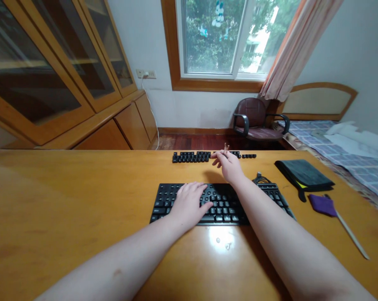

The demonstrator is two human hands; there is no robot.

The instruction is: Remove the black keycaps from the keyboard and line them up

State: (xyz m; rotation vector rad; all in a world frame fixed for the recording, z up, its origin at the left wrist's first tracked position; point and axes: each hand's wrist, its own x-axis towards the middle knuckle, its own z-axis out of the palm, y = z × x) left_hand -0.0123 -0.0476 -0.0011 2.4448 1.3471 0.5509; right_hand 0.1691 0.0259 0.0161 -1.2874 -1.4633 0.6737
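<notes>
From the head view, your left hand (190,202) lies palm down on the black keyboard (222,204). Its fingers are relaxed and spread over the keys left of the middle, and it grasps nothing. The keyboard sits on the wooden desk (66,200), about midway between the near and far edges and a little right of centre.

Your right hand (229,166) reaches past the keyboard to the far edge of the desk. There a row of loose black keycaps (192,156) is laid out in a line along that edge. The fingers are pinched on a small brown tool (226,146), whose tip sticks up above the knuckles. You cannot tell what kind of tool it is. The hand covers part of the row, and more caps show just to its right.

A coiled cable (261,179) lies at the keyboard's far right corner. Toward the desk's right edge lies a black pouch (303,173). Nearer you, a purple cloth (322,205) touches a pale stick (352,234) that points toward the near right corner.

Beyond the desk, a dark red office chair (258,119) stands under the window (214,37). A glass-fronted cabinet (51,75) is on the left and a bed (348,146) on the right.
</notes>
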